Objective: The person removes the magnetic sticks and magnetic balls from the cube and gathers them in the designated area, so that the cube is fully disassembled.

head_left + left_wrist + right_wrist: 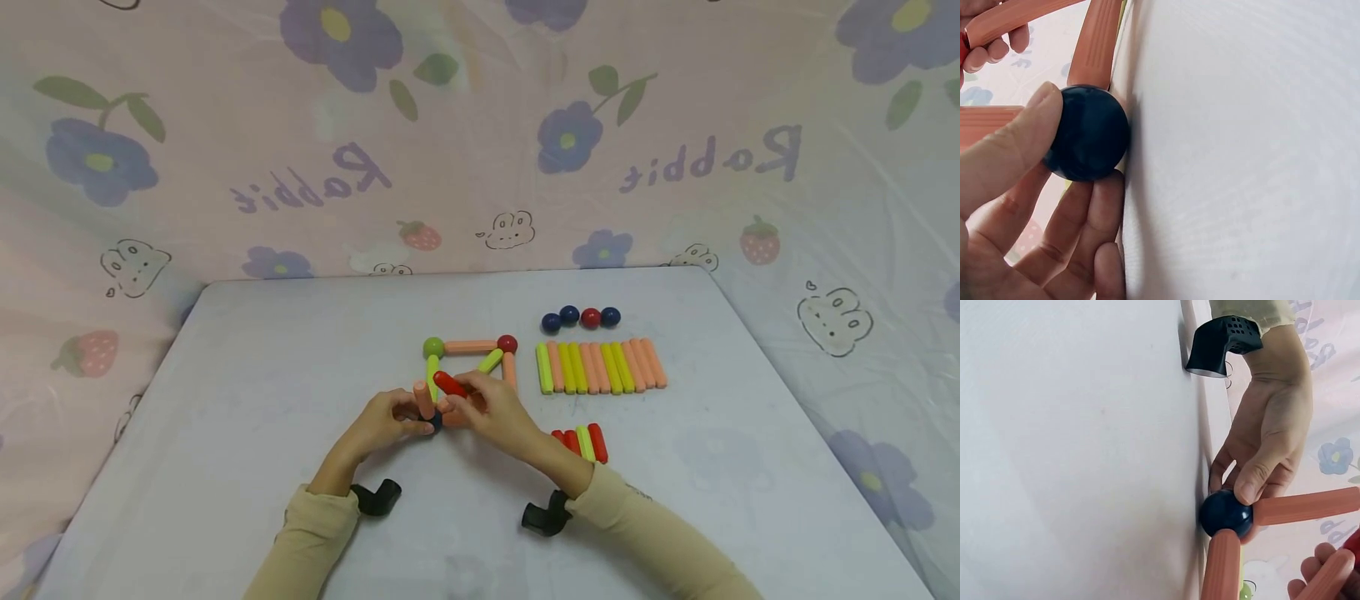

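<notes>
Here, pinching on both sides.
Left hand (384, 422) grips the blue ball (1088, 132), an orange rod (423, 400) rising from it; right hand (491, 413), at that ball's three o'clock, pinches a red rod (449, 384); a green ball (433, 347) sits at twelve.

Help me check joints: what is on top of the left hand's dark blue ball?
An orange stick stands up from the dark blue ball. Fingers of the left hand cover part of the ball; any joint there is hidden.
</notes>
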`<state>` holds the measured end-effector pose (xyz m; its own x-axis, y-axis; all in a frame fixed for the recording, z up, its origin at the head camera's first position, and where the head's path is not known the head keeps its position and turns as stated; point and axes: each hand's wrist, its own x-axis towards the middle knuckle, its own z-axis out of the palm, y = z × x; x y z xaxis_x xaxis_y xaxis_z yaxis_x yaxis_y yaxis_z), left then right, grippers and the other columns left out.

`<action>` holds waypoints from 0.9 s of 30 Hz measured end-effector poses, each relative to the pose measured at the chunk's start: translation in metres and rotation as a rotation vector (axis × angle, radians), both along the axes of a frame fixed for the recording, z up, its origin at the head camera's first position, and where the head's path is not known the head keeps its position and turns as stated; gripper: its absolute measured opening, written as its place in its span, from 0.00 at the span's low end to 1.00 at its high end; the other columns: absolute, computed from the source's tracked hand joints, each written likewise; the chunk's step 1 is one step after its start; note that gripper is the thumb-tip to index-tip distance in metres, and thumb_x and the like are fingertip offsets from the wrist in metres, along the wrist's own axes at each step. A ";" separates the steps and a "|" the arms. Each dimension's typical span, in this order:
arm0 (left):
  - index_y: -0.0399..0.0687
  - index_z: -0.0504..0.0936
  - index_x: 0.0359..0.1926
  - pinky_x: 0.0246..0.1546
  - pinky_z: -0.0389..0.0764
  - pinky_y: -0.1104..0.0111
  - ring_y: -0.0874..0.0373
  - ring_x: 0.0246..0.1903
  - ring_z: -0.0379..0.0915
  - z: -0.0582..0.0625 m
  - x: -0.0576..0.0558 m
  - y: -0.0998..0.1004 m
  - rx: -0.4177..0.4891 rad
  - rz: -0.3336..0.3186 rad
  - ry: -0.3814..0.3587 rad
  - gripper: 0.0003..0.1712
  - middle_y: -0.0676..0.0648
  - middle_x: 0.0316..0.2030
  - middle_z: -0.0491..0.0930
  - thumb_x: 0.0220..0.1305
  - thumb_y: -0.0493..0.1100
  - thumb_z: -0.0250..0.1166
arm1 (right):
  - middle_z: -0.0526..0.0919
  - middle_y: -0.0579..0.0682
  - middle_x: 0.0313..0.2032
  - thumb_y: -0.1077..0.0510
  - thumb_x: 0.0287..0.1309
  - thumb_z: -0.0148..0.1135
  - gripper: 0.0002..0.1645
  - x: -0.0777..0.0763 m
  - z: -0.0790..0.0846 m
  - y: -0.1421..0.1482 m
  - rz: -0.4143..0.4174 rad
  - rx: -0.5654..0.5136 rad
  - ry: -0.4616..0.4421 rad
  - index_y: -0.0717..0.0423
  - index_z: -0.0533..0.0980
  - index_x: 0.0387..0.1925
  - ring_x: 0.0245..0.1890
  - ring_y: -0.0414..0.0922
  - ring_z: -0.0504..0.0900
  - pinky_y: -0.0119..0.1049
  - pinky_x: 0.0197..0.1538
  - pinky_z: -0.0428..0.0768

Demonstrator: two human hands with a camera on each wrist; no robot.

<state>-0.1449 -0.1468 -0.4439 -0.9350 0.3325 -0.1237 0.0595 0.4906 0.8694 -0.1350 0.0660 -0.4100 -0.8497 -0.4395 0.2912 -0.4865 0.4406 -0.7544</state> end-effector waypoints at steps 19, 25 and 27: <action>0.36 0.83 0.45 0.41 0.77 0.72 0.60 0.39 0.79 -0.004 0.000 -0.001 0.019 -0.020 -0.010 0.18 0.38 0.40 0.84 0.52 0.37 0.73 | 0.83 0.63 0.44 0.59 0.65 0.57 0.16 0.011 0.007 0.044 -0.078 -0.174 -0.239 0.66 0.76 0.49 0.44 0.48 0.81 0.24 0.47 0.79; 0.36 0.83 0.45 0.41 0.77 0.73 0.56 0.40 0.80 -0.004 0.000 -0.002 0.016 -0.031 0.009 0.18 0.38 0.40 0.84 0.53 0.38 0.73 | 0.83 0.59 0.37 0.61 0.60 0.63 0.14 0.021 0.002 0.083 -0.168 -0.034 -0.191 0.66 0.80 0.44 0.34 0.34 0.75 0.24 0.38 0.78; 0.36 0.83 0.45 0.40 0.77 0.73 0.56 0.40 0.80 -0.004 0.000 -0.003 0.015 -0.032 0.017 0.18 0.37 0.40 0.84 0.52 0.38 0.73 | 0.83 0.58 0.35 0.61 0.59 0.64 0.15 0.023 0.000 0.095 -0.187 0.017 -0.188 0.67 0.79 0.45 0.32 0.32 0.73 0.24 0.36 0.77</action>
<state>-0.1448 -0.1503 -0.4482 -0.9256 0.3643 -0.1030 0.0896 0.4753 0.8752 -0.1120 0.1608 -0.4100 -0.9551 -0.2733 0.1145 -0.2475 0.5234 -0.8153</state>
